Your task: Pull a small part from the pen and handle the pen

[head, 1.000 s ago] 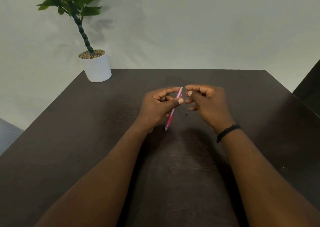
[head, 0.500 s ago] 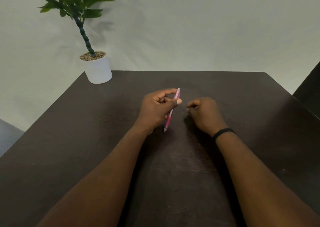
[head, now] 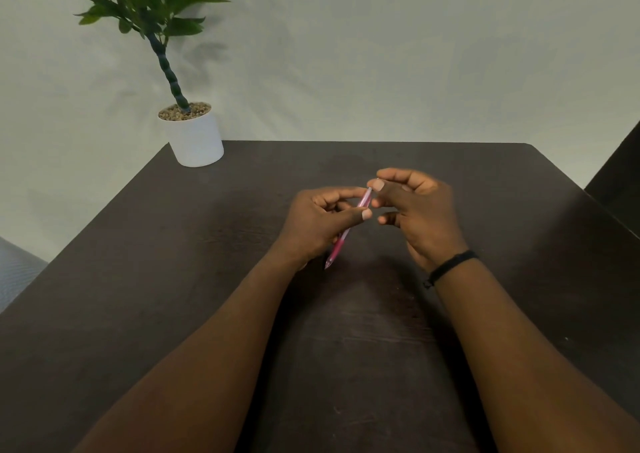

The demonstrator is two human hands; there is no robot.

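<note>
Pink pen (head: 346, 234) sits slanted above the middle of the dark table (head: 173, 279), its tip pointing down and toward us, its far end raised and angled to the right. Our left hand (head: 318, 226) has it: the thumb presses against the barrel from the near side while the forefinger curls over the top, so this grip is closed round the pen's upper half. The lower, darker pink section and the tip stick out below the hand, just clear of the table or barely touching it; we cannot tell which.

Our right hand (head: 420, 210) hovers just beside the left, its thumb and forefinger brought together at the pen's far end. That grip looks like a pinch on the end of the pen, though the contact is small and slightly blurred; the other fingers are loosely curled beneath. A black band (head: 450, 267) circles the right wrist.

At the far left corner of the table stands a white pot (head: 195, 141) topped with pebbles, holding a green leafy plant (head: 149, 6) on a ringed stem. A pale wall (head: 415, 54) rises behind.
</note>
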